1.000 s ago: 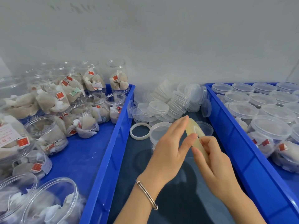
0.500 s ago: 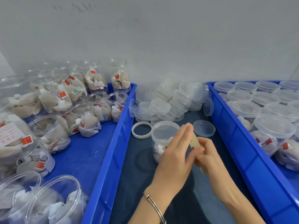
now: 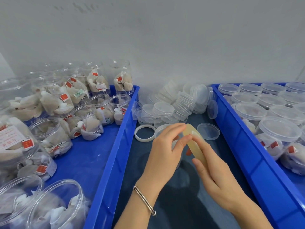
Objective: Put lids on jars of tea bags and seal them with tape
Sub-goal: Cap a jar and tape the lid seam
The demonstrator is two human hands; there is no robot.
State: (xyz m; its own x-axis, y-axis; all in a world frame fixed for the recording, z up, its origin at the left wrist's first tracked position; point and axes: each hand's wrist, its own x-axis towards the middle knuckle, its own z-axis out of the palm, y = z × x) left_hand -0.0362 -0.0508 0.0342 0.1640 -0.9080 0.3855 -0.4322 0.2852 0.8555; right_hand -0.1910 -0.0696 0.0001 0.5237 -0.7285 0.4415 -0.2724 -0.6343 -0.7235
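Grey wall (image 3: 165,47) behind 2 blue bins (image 3: 113,162), dark cloth (image 3: 181,204) between, silver bracelet (image 3: 145,200).

Glossy blue plastic bins (image 3: 244,146), clear plastic lids (image 3: 208,131) (faintly frosted), translucent yellowish tape roll (image 3: 195,142), shiny metal bangle (image 3: 145,200).

**Bright, even light with wide-angle bend at the edges**

Soft, diffuse light fills the scene, and the grey wall (image 3: 165,38) reads flat and evenly lit. Faint shadows pool on the dark tabletop (image 3: 181,204) under the hands. Pale sheen glints off the clear jars (image 3: 54,204) at lower left, which look smeared and soft. The blue bins (image 3: 115,154) bow outward towards the frame edges. The centre stays fairly sharp.
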